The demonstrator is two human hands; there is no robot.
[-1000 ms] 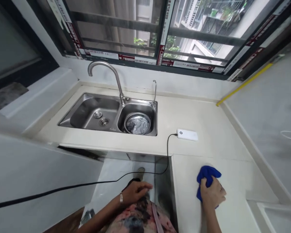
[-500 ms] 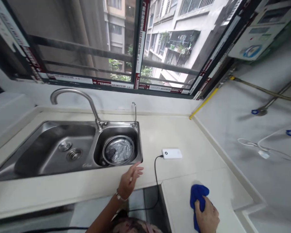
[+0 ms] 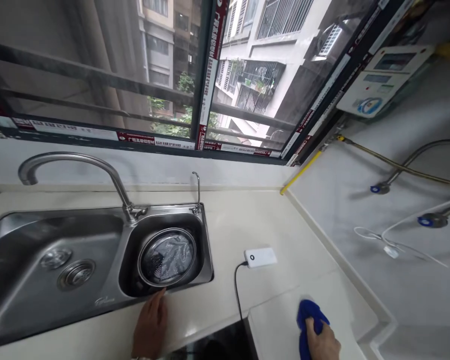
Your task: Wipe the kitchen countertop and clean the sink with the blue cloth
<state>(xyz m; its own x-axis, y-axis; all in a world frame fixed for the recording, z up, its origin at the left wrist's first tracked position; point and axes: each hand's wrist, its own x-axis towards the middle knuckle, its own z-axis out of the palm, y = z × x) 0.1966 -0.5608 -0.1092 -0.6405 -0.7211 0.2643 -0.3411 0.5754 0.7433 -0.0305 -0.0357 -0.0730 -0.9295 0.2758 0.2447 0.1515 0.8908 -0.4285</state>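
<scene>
My right hand (image 3: 323, 343) grips a blue cloth (image 3: 308, 320) that lies on the white countertop (image 3: 240, 220) at the lower right. The fingers press down over the cloth's near side, and part of it pokes out past them. My left hand (image 3: 152, 322) holds nothing and rests by the front rim of the small sink basin (image 3: 206, 265), its fingers stretched forward and slightly blurred. Inside that basin sits a round metal pan (image 3: 167, 257) with a crumpled clear film and a dark perforated piece in it.
A large sink basin (image 3: 26, 300) with a curved faucet (image 3: 78, 157) lies left. On the counter a white power bank (image 3: 260, 257) has a black cable (image 3: 237, 290) running off the front edge. A thin spout (image 3: 198, 192) stands behind the small basin; a yellow pipe (image 3: 302, 171) rises at the corner.
My left hand has moved left along the sink's front edge, to below the pan. My right hand still grips the blue cloth. The camera view has shifted, bringing the counter closer.
</scene>
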